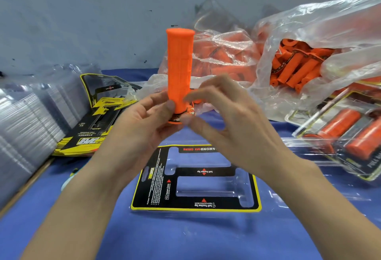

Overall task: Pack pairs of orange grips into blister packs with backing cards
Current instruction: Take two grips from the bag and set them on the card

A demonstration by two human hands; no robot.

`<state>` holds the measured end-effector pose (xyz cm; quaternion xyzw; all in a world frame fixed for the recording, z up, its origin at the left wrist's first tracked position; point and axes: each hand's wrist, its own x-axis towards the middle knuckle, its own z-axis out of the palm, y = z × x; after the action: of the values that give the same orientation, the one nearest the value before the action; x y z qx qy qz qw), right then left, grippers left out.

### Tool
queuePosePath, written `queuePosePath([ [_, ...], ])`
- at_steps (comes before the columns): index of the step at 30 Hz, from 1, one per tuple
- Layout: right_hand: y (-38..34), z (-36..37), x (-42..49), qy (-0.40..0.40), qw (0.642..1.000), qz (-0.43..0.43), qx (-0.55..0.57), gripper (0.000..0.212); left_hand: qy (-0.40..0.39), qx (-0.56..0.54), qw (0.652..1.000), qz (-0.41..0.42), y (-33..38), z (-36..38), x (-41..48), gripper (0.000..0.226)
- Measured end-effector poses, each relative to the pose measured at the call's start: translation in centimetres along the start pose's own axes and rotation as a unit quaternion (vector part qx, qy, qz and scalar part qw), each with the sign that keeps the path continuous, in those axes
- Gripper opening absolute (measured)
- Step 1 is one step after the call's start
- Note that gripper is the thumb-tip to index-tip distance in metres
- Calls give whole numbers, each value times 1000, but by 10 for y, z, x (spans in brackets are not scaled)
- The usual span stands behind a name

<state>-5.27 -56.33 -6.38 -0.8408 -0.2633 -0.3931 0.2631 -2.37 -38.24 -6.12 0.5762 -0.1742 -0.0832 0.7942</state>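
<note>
Left hand (144, 119) grasps one grip (180, 66) upright by its flanged lower end, above the open pack (152, 187) lying on the table (185, 239). The right hand (222, 111) is blurred at the grip's base, fingers curled; hold or mere touch, cannot tell. Best to lay the grip level, flange matched to a cavity, and press evenly. Count: one grip in hand, one open pack, one filled pack (350, 136) with two grips, two bags (309, 53) of loose grips, one card stack (90, 132), one blister stack (26, 115).
</note>
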Motion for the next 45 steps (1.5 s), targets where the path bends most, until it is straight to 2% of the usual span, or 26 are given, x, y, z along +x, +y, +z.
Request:
queuePosePath([
  [2,-1,-4,1,75,992,77,61,48,35,45,998,16,-2,-6,1,45],
  [4,-1,-6,3,104,977,138,126,58,69,136,988,35,-8,-8,2,43],
  [7,4,-8,4,28,975,160,153,43,112,270,953,76,-15,-8,4,26],
  [9,8,-7,3,-17,979,154,132,28,139,272,948,93,-16,-10,6,25],
  [12,14,-6,1,-36,970,181,161,20,165,276,941,103,-14,-14,6,25],
  [19,23,-9,-5,-45,931,226,282,16,184,332,918,117,-14,-16,9,37],
  [23,26,-10,-6,-23,912,255,321,15,155,383,900,139,-11,-18,9,37],
  [25,29,-11,-6,-9,896,273,349,15,131,450,867,170,-9,-16,7,37],
  [29,27,-12,-6,-3,859,304,412,14,59,597,763,241,-10,-4,1,43],
  [32,25,-9,-7,-12,843,311,439,15,51,639,723,260,-10,-1,0,43],
  [35,30,-13,-9,-39,861,300,408,25,41,643,727,237,-9,-5,-1,41],
  [37,41,-21,-12,-75,907,286,298,30,12,647,735,202,-10,-10,-1,39],
  [39,57,-29,-18,-132,942,272,146,28,-31,667,727,163,-13,-17,-2,37],
  [42,74,-37,-29,-265,927,267,6,28,-91,687,713,104,-20,-24,-4,34],
  [45,80,-38,-33,-324,902,285,-18,27,-120,685,715,70,-26,-26,-6,32],
])
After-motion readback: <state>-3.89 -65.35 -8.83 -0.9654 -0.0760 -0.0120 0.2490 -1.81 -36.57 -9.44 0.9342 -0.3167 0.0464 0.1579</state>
